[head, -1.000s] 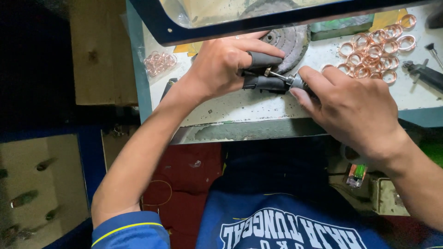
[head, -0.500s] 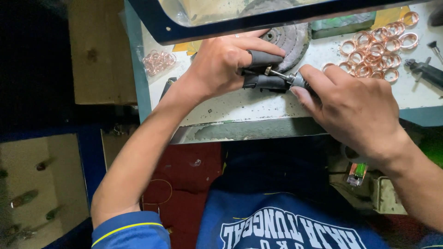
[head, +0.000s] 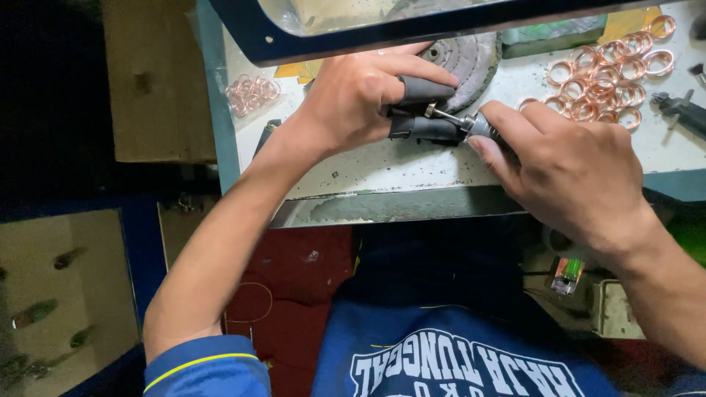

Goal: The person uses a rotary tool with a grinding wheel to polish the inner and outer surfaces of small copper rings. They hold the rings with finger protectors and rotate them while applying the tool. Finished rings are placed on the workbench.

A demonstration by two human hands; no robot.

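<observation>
My left hand (head: 360,99) rests on the white workbench (head: 382,165), its thumb and forefinger covered by dark rubber finger guards (head: 423,92) and pinched on a small piece I cannot make out. My right hand (head: 566,169) grips a slim rotary hand tool (head: 478,125); its thin metal bit (head: 441,114) points left into the gap between the guarded fingertips. A round grey buffing wheel (head: 471,55) lies just behind the two hands.
Several copper-coloured rings (head: 610,77) lie in a heap at the bench's back right. A small clear bag of rings (head: 251,93) sits at the left edge. A dark-framed clear shield (head: 412,26) overhangs the back. Another dark tool (head: 680,110) lies far right.
Both hands stay in place on the bench; the right hand and tool shift only slightly against the left fingertips.
</observation>
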